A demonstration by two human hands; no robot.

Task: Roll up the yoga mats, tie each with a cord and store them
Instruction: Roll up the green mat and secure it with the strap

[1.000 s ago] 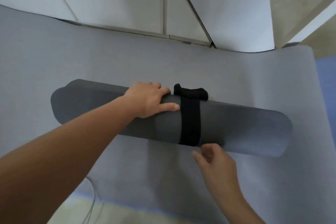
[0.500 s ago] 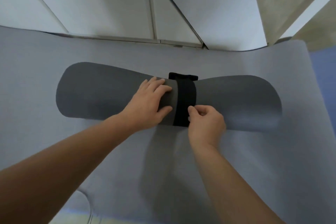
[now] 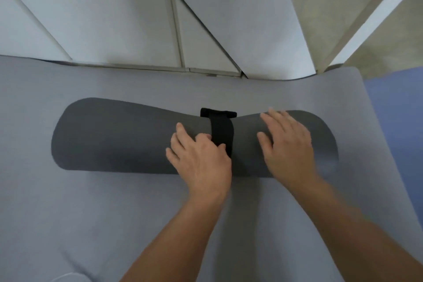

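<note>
One rolled mat (image 3: 119,137), one black strap (image 3: 220,130) round its middle, lying on one flat mat (image 3: 91,213). Right hand (image 3: 288,146) spread flat on the roll; left hand (image 3: 199,158) touching the strap, can't tell if pinching.

A pale grey mat (image 3: 109,217) spread flat carries the rolled dark grey mat (image 3: 119,139), lying crosswise on it.

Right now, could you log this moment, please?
rolled mat: on grey mat; black strap: round its middle; left hand: on roll beside strap; right hand: flat on roll
</note>
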